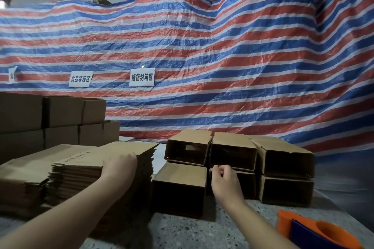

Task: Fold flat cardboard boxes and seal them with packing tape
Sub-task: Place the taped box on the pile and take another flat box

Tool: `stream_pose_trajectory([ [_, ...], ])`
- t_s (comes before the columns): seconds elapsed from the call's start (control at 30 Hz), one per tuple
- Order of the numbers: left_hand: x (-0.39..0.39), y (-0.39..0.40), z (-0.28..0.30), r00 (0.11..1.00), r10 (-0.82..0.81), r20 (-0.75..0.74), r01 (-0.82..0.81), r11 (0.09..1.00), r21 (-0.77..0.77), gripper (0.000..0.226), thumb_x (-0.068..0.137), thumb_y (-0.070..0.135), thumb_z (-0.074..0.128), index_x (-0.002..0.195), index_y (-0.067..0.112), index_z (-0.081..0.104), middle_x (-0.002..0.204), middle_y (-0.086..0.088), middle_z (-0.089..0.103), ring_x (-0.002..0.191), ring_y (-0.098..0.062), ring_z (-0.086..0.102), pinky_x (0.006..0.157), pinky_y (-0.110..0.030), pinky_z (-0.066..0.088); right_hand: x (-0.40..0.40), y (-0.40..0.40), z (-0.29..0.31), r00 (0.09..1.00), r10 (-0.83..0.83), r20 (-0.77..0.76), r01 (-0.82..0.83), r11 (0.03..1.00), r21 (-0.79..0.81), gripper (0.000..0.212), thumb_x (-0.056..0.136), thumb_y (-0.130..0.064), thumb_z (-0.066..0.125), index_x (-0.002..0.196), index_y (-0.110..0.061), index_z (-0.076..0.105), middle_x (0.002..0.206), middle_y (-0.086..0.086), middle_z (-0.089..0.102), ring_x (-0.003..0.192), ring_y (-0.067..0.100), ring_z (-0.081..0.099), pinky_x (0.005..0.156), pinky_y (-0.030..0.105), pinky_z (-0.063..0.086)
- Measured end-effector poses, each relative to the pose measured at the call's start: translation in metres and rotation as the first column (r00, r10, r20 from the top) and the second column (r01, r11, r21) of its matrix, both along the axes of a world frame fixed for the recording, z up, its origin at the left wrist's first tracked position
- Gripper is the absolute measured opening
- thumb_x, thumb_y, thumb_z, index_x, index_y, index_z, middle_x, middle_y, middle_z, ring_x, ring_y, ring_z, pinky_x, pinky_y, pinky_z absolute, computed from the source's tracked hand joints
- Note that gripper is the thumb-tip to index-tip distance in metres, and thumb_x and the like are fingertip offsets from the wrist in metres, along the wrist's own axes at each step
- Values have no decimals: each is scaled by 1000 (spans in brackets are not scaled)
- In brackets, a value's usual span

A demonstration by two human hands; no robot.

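2 hands work: the left hand [119, 164] grips the flat stack's [101, 170] right edge; the right hand [223, 178], fingers curled, touches a folded box [232, 152] edge, bare tabletop [182, 232] below.

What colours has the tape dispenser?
The tape dispenser is orange and blue, in the head view.

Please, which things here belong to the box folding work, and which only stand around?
Job: stack of flat boxes, left hand, right hand, folded boxes, tape dispenser.
Around: striped tarp, paper signs.
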State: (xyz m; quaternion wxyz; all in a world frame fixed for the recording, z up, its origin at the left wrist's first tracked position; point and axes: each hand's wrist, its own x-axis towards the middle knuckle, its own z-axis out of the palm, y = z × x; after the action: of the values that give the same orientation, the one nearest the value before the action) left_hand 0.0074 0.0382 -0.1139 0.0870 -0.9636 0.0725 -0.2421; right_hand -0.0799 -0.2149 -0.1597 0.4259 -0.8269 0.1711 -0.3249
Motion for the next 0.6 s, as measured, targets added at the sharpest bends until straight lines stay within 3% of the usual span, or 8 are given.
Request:
stream_pose_trajectory([
  [0.1,-13,5,30,978,-38,205,13,993,120,26,98,13,49,122,17,56,107,3,66,95,-17,65,70,-28,48,5,3,15,999,10,36,-11,999,34,37,104,-41,40,117,-11,57,120,6,56,107,23,55,93,39,47],
  [0.17,-32,3,60,936,-41,349,-22,985,174,24,96,18,45,117,16,57,107,2,64,98,-19,60,77,-33,45,7,2,32,998,6,55,-13,992,123,31,103,-39,42,103,-12,57,113,9,61,95,23,57,84,36,45],
  [0.27,-69,-5,104,904,-50,424,5,994,106,32,92,21,35,112,15,59,104,0,59,105,-25,50,84,-42,37,4,-2,61,992,60,111,-91,948,306,38,102,-47,43,99,-11,53,100,4,60,87,19,54,83,36,42],
  [0.33,-94,-10,128,874,-89,478,63,996,70,29,91,14,43,115,17,60,107,-1,57,110,-26,47,86,-43,35,-3,-8,81,978,122,170,-177,916,361,42,100,-56,45,104,-15,51,102,1,56,94,19,53,90,38,41],
  [0.4,-117,-13,146,834,-157,529,168,985,27,28,91,10,46,113,17,61,110,-3,56,113,-28,45,88,-43,35,-15,-16,100,954,172,244,-251,906,341,45,95,-63,51,109,-21,51,116,0,54,111,22,51,102,43,40],
  [0.5,-138,-19,157,779,-320,539,406,913,-44,27,91,8,44,110,16,61,112,-6,57,111,-28,44,80,-39,33,-45,-28,126,904,249,347,-355,890,286,84,79,-78,51,138,-18,47,130,-6,49,128,22,45,113,48,32],
  [0.6,-145,-32,150,686,-513,517,653,747,-125,24,97,9,41,105,17,63,109,-6,60,106,-24,44,83,-40,43,-77,-43,137,880,302,367,-417,861,292,82,75,-80,53,130,-20,59,119,-5,71,117,22,61,98,46,47],
])
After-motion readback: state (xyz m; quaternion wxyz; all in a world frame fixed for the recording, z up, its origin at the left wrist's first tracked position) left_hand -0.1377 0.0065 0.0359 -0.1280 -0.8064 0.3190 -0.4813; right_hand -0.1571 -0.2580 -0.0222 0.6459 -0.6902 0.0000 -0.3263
